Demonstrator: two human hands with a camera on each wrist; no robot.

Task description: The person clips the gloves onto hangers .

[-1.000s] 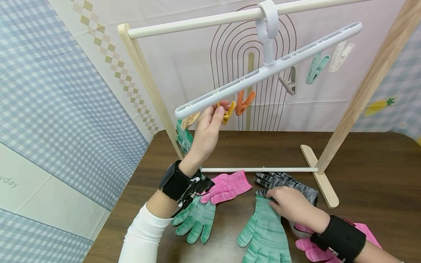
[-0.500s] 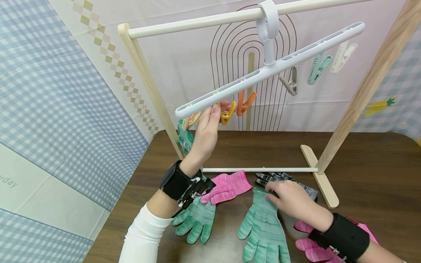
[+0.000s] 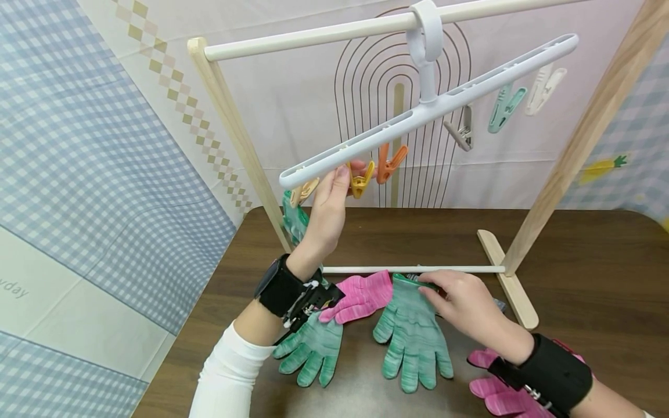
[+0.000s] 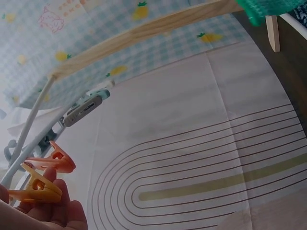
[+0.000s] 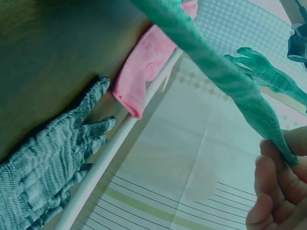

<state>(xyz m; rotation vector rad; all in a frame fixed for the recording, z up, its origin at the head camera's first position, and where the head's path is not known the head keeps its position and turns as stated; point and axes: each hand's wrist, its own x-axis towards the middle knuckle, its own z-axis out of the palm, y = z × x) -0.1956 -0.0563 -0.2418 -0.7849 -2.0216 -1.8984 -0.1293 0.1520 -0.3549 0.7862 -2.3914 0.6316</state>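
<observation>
Under the low left end of the white peg hanger: left hand raised, fingers closed narrowly around the yellow clothespin, pinching it from both sides. In the left wrist view, same yellow clothespin lying against the fingertips, with the orange clothespin just beside it, untouched. Farther right along the hanger: a grey clothespin, a mint clothespin and a cream clothespin, all hanging free. At the far left end, a beige clothespin gripping a hanging green glove.

Near the middle of the dark table: right hand pinching the cuff of the green glove, fingers curled tight on the cloth, cuff lifted toward the lower rail of the wooden rack, glove's own fingers trailing toward the near edge. In the right wrist view, green glove stretched taut from the fingers that clamp its edge.

On the table around it: second green glove to the near left, partly under the left wrist; pink glove between the two green ones, touching the held one; grey glove beyond the right hand, mostly hidden in the head view; another pink glove at the near right, under the right forearm.
</observation>
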